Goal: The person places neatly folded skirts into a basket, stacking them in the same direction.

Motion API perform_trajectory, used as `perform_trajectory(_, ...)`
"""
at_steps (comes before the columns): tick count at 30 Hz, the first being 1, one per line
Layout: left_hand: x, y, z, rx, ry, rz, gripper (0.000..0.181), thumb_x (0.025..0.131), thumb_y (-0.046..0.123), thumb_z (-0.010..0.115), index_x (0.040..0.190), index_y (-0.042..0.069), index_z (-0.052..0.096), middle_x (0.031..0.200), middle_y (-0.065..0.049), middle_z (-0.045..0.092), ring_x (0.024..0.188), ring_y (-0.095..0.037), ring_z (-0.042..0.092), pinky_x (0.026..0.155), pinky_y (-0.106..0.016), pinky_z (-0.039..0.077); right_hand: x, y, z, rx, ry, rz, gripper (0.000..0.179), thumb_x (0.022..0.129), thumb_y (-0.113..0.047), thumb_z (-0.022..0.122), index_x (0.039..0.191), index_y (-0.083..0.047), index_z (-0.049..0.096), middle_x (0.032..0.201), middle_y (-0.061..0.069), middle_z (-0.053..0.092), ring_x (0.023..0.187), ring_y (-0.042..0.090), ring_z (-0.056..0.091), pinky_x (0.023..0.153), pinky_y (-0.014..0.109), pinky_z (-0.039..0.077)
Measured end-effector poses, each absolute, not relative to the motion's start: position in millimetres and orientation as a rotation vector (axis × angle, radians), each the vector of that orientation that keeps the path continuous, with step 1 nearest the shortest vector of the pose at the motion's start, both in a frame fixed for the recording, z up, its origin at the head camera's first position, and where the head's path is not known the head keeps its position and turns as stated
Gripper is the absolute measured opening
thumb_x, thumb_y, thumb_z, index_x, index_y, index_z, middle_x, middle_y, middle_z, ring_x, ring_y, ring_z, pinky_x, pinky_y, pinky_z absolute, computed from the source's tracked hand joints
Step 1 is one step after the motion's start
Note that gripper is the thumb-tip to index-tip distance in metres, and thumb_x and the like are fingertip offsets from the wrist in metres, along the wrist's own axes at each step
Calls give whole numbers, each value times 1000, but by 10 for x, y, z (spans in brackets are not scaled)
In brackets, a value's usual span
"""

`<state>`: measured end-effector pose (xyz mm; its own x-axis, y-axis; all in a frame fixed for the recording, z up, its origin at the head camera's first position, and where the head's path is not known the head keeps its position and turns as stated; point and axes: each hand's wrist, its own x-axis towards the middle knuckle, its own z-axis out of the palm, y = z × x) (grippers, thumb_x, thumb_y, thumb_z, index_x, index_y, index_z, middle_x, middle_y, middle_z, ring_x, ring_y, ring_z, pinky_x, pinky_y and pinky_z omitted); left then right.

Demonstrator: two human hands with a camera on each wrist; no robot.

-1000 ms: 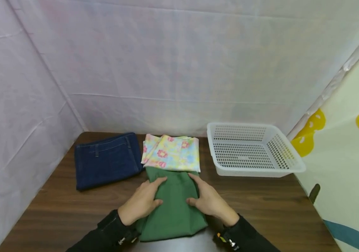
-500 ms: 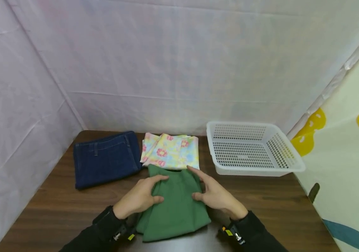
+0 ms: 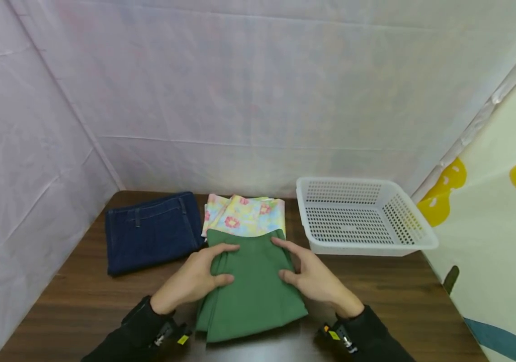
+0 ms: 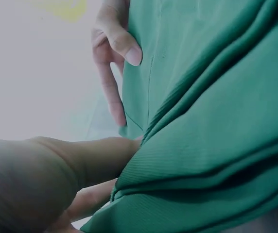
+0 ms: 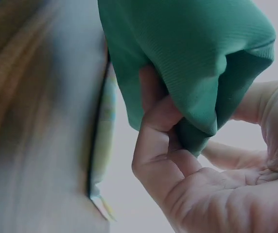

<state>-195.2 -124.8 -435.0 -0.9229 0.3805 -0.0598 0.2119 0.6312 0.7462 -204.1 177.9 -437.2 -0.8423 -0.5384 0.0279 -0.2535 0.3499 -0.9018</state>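
Observation:
A folded green garment (image 3: 254, 289) is in the middle of the head view, layered in several pleat-like folds. My left hand (image 3: 197, 275) grips its left side, the thumb lying on top. Opposite, my right hand (image 3: 316, 277) holds the right side; in the right wrist view its fingers curl under the cloth (image 5: 187, 73). The garment's far edge overlaps the front of a folded floral cloth (image 3: 255, 216), hiding part of it. In the left wrist view the green layers (image 4: 217, 126) hang loosely between both hands, apart from the table.
Folded dark blue jeans (image 3: 151, 234) lie at the back left of the brown wooden table (image 3: 72, 306). A white perforated plastic basket (image 3: 371, 249) stands at the back right. White fabric walls (image 3: 249, 90) rise behind and to the left.
Both hands have moved slightly apart while holding the green garment. It has come up off the table, its lower part flaring wider and its far edge now covering more of the floral cloth.

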Motion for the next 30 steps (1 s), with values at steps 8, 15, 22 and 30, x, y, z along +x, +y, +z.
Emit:
perform_trajectory(8, -1953, -1255, -4251, 448, 2704, 1265, 68, 87, 31, 81, 144, 44, 48, 140, 1, 53, 112, -23, 61, 86, -45, 52, -1991, 1782, -4142, -691, 2355, -1547, 75, 98, -1, 64, 160, -22, 27, 158, 6, 31, 62, 22, 64, 65, 35, 57)
perform_trajectory(15, -1987, -1204, -4191, 488, 2739, 1355, 69, 86, 35, 82, 144, 47, 46, 142, 5, 51, 111, -20, 62, 84, -42, 53, -2135, 1906, -4161, -700, 2326, -1618, 75, 99, -5, 64, 159, -32, 27, 152, 5, 40, 77, 24, 70, 66, 40, 58)
perform_trajectory(22, -2062, -1105, -4110, 532, 2744, 1387, 71, 87, 33, 82, 145, 48, 45, 141, 7, 51, 110, -16, 62, 79, -36, 54, -2222, 1983, -4057, -691, 2381, -1651, 75, 98, -4, 65, 158, -31, 30, 153, 11, 35, 85, 26, 71, 64, 43, 59)
perform_trajectory(30, -2241, -917, -3946, 641, 2753, 1485, 59, 92, 31, 77, 143, 44, 50, 139, 11, 52, 101, -10, 64, 77, -36, 54, -2361, 2122, -3882, -650, 2430, -1718, 76, 98, -1, 64, 158, -33, 29, 148, 18, 41, 83, 31, 71, 59, 46, 58)
